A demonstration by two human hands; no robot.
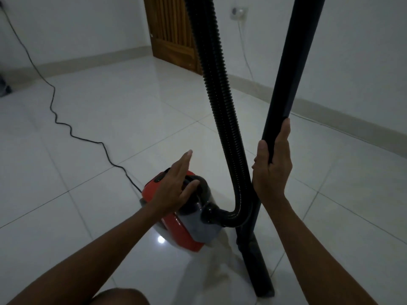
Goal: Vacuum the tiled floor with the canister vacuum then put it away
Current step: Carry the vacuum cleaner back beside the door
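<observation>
On the glossy white tiled floor (110, 106) of a dim, bare room, a small red canister vacuum (176, 230) sits just in front of a crouching person, its rounded plastic shell fitted with a smoky translucent dust bin and a curved black carry handle (199, 180) on top. The person's left hand (176, 183) lies over the top of the canister, fingers mostly straight and spread, the thumb touching the handle; its grip is loose and flat, closed round nothing. From the front of the bin a black ribbed hose (220, 106) bends sharply upward and rises out of view. Just beside it stands a smooth, matte black wand tube (290, 73), tilted slightly, its lower end meeting a narrow dark floor nozzle (259, 269) that rests on the tiles. The right hand (273, 164) holds this tube at mid-height, thumb on one side and fingers wrapped round the other, a firm closed grip on the rigid pipe. A thin black power cord (66, 126) snakes in loose kinks from the back of the canister across the large square tiles toward the left wall. Pale skirting runs along the base of the plain white walls. A slatted wooden door (174, 34) stands in the far corner, and a white wall socket (239, 12) with a light cable hanging from it is mounted to the door's right. A bare knee (119, 297) shows at the bottom edge.
</observation>
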